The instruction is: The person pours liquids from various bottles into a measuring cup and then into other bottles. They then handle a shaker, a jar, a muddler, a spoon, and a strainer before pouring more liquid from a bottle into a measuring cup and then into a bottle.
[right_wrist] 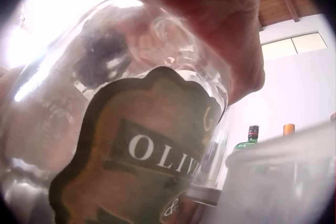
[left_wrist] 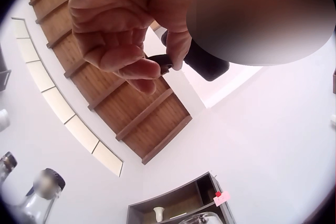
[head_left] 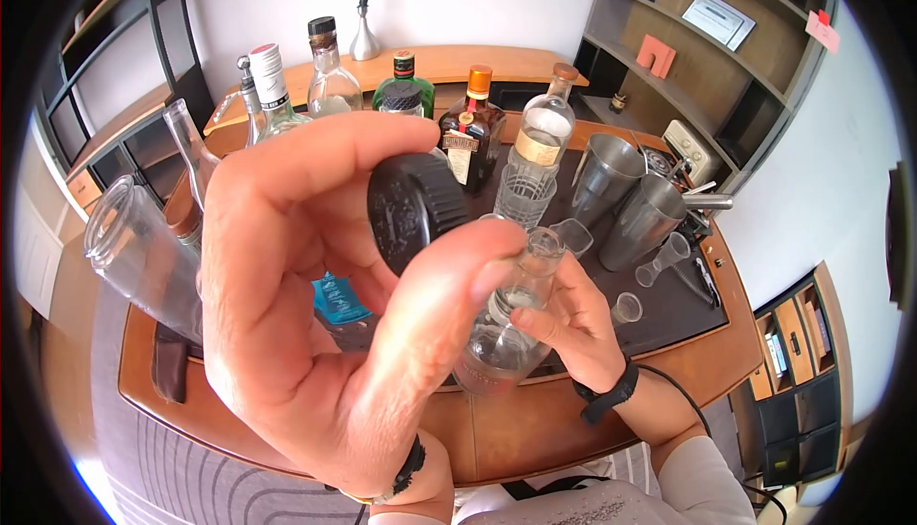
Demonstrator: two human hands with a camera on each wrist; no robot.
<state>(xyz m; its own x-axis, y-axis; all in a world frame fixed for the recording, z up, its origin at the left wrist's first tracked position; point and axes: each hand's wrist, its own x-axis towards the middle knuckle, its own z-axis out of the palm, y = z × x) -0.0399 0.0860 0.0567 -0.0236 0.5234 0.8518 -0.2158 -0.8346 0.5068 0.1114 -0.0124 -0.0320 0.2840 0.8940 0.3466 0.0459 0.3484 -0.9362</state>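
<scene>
Close to the head camera, my left hand (head_left: 315, 305) pinches a black ribbed cap (head_left: 415, 205) between thumb and forefinger. In the left wrist view the left hand (left_wrist: 136, 29) holds the same dark cap (left_wrist: 161, 62), seen nearly edge-on. My right hand (head_left: 578, 329) grips a clear glass bottle (head_left: 501, 358) by its neck and shoulder, partly behind the left thumb; its mouth is uncapped. In the right wrist view the bottle (right_wrist: 58, 129) fills the frame, its dark label reading "OLIV", with the right hand (right_wrist: 210, 24) over its upper part.
Several bottles, among them a green one (head_left: 405, 71) and an orange-capped one (head_left: 478, 109), stand along the back. Metal shaker tins (head_left: 607, 176) and small glasses (head_left: 626, 308) are at the right. A clear pitcher (head_left: 143, 248) stands at the left, near the desk's wooden edge (head_left: 458, 439).
</scene>
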